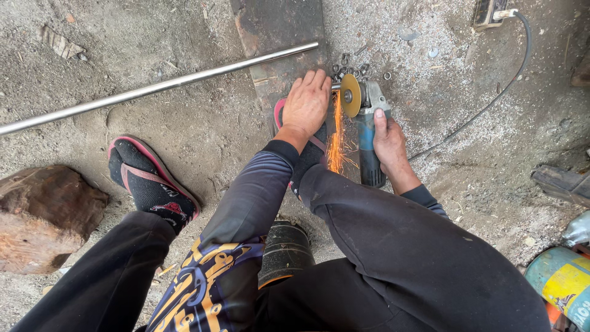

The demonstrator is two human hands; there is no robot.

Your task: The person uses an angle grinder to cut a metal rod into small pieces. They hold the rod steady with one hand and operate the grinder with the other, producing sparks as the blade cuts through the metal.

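Observation:
My right hand grips the blue body of an angle grinder, whose yellow disc throws orange sparks toward me. My left hand presses flat on the ground beside the disc, holding down something small that it hides. Several short cut metal rings lie just beyond the disc. My right foot in a black sock and pink-edged sandal rests under the left hand.
A long steel tube lies across the dirt floor at upper left. My left foot is on the ground, near a brown rock. The grinder's cable runs to a socket. Cans sit at lower right.

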